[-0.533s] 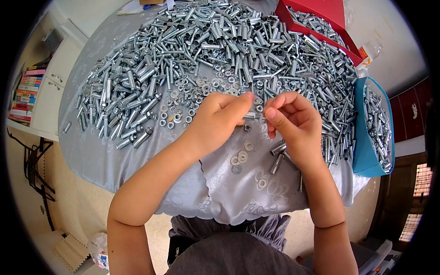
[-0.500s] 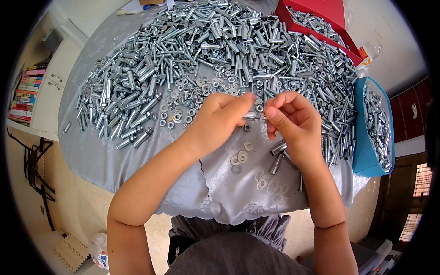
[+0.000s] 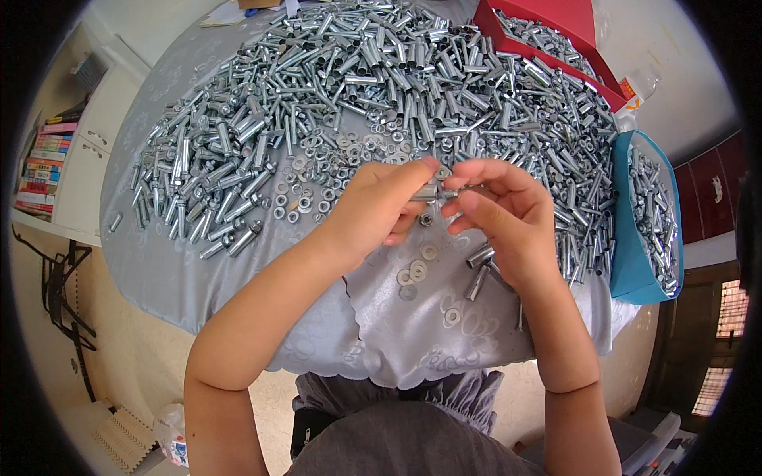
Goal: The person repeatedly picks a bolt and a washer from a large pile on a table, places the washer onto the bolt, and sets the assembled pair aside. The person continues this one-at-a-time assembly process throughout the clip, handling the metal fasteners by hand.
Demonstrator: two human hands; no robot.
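Left hand point(image 3: 381, 210) pinches one end of a small metal sleeve bolt point(image 3: 432, 192); right hand point(image 3: 504, 214) pinches the other end, fingertips nearly touching. Bolt held level above the grey tablecloth point(image 3: 238, 278) (just over a few loose washers point(image 3: 417, 271)). Beyond: heap of metal sleeves point(image 3: 381, 79), red tray point(image 3: 556, 32), blue bin point(image 3: 643, 230) at right.

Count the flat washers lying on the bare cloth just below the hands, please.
4: three washers clustered below the left hand, one washer nearer the table edge. The hands may hide more.
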